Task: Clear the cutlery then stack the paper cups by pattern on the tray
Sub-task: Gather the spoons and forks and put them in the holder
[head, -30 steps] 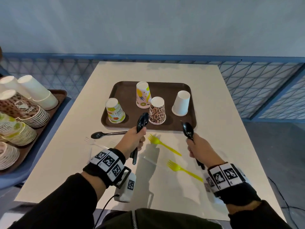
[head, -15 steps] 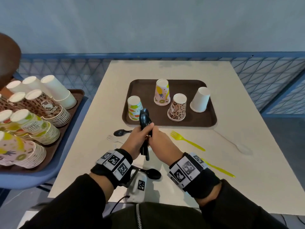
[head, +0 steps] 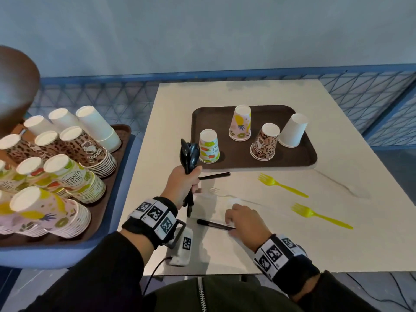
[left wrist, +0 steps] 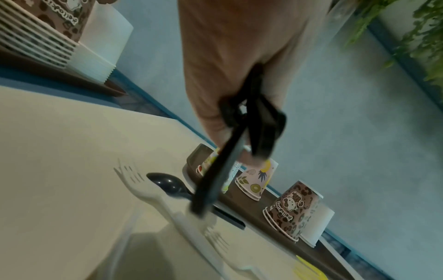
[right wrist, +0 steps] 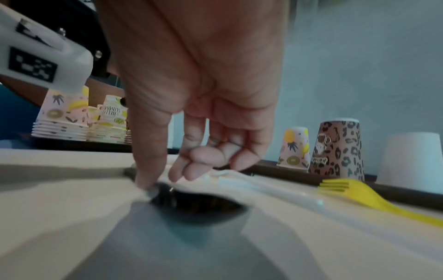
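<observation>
Left hand grips black cutlery; right hand touches black spoon

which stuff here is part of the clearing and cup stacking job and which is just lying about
Part of the job:
- black cutlery bundle held in left hand
- black spoon under right hand
- yellow forks
- white forks
- four cups on the tray

Just lying about:
- blue railing
- grey wall

blue mesh railing behind the table.
</observation>
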A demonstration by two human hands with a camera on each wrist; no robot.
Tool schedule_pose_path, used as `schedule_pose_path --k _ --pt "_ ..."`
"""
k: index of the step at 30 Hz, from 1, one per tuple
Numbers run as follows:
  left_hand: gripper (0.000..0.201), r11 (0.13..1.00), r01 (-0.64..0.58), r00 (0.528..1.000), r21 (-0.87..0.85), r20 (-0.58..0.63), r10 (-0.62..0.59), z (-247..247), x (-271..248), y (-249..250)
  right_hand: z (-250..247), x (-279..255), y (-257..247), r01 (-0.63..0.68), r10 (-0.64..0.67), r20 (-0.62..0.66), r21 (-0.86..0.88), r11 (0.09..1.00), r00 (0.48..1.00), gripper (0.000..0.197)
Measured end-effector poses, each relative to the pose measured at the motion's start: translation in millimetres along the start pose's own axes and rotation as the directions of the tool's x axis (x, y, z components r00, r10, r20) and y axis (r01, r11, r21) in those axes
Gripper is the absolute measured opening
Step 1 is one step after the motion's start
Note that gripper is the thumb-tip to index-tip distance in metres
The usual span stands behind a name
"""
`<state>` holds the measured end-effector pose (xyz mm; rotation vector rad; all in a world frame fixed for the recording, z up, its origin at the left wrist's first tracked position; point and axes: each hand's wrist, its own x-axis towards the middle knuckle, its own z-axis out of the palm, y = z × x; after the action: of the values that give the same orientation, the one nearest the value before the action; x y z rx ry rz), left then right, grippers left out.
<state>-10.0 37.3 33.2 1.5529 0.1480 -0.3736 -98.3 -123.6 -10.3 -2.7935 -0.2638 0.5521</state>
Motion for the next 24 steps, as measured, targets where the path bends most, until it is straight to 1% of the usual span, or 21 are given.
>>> schedule_pose_path --k 3,5,6,7,8,10,11,12,14,15,16,17,19,20,21,22,23,24 --pt "0.024 0.989 -0.024 0.996 0.143 0.090 0.012 -2.4 -2.8 -3.2 6.3 -0.1 -3.0 -0.014 0.015 0.012 -0.066 0.998 1.000 0.022" --pt "0.021 0.965 -0.056 0.985 0.257 0.172 0.012 1.6 -6.3 -4.4 6.3 -1.0 -3.8 -0.023 0.022 -0.012 -0.085 0.996 1.000 0.019" --pt "0.016 0.938 -0.088 0.976 0.335 0.216 0.014 4.9 -7.5 -4.7 4.6 -1.6 -4.1 -0.026 0.023 -0.040 -0.066 0.998 0.999 0.019" --pt "0.012 0.900 -0.129 0.963 0.416 0.270 0.014 8.1 -6.6 -6.6 0.9 -1.8 -4.6 -0.021 0.019 -0.085 -0.028 0.999 0.996 0.019" --pt "0.015 0.837 -0.191 0.944 0.513 0.329 0.015 10.7 -6.0 -7.8 -4.0 -1.5 -4.8 -0.007 0.009 -0.149 0.014 1.000 0.989 0.018" --pt "0.030 0.663 -0.325 0.898 0.674 0.440 -0.008 17.0 -5.1 -9.6 -17.1 0.8 -4.8 0.025 -0.006 -0.296 0.061 0.998 0.955 0.016" --pt "0.034 0.615 -0.356 0.882 0.704 0.471 -0.028 20.8 -5.3 -10.0 -24.1 2.1 -4.0 0.035 -0.010 -0.358 0.064 0.997 0.933 0.015" --pt "0.034 0.622 -0.351 0.872 0.700 0.486 -0.055 24.8 -6.8 -9.7 -30.2 4.0 -2.2 0.036 -0.010 -0.406 0.059 0.998 0.914 0.013" --pt "0.022 0.681 -0.313 0.868 0.663 0.491 -0.079 32.9 -7.0 -11.8 -39.0 4.8 4.4 0.034 -0.011 -0.459 0.043 0.999 0.888 0.013" --pt "0.015 0.691 -0.299 0.876 0.658 0.477 -0.076 36.5 -5.8 -12.3 -41.8 4.1 9.1 0.043 -0.018 -0.500 0.038 0.998 0.866 0.015" --pt "0.011 0.692 -0.292 0.887 0.660 0.458 -0.063 39.8 -5.4 -11.4 -43.9 1.9 14.9 0.062 -0.026 -0.557 0.045 0.997 0.830 0.019" --pt "0.011 0.686 -0.281 0.902 0.671 0.429 -0.051 42.1 -2.8 -12.0 -46.9 -1.6 21.1 0.082 -0.020 -0.623 0.071 0.994 0.782 0.022" --pt "0.023 0.691 -0.254 0.922 0.677 0.385 -0.038 46.8 0.8 -10.1 -54.2 -12.4 38.3 0.104 0.058 -0.723 0.177 0.979 0.689 0.022" --pt "0.033 0.709 -0.240 0.927 0.663 0.374 -0.036 49.3 2.3 -9.7 -56.7 -18.9 51.2 0.093 0.116 -0.733 0.238 0.967 0.671 0.020" --pt "0.042 0.729 -0.224 0.932 0.647 0.361 -0.035 51.6 3.0 -9.3 -58.3 -25.8 66.4 0.050 0.177 -0.709 0.287 0.956 0.682 0.019" --pt "0.048 0.743 -0.216 0.938 0.634 0.346 -0.023 54.2 3.9 -8.5 -57.8 -32.3 84.3 -0.027 0.239 -0.649 0.319 0.947 0.723 0.019" --pt "0.051 0.754 -0.208 0.944 0.623 0.328 -0.010 57.3 3.8 -7.3 -56.0 -39.6 103.1 -0.123 0.301 -0.560 0.333 0.935 0.772 0.020" --pt "0.049 0.763 -0.212 0.948 0.611 0.319 0.008 61.3 3.8 -6.0 -53.0 -46.5 120.7 -0.219 0.358 -0.461 0.327 0.919 0.812 0.022"
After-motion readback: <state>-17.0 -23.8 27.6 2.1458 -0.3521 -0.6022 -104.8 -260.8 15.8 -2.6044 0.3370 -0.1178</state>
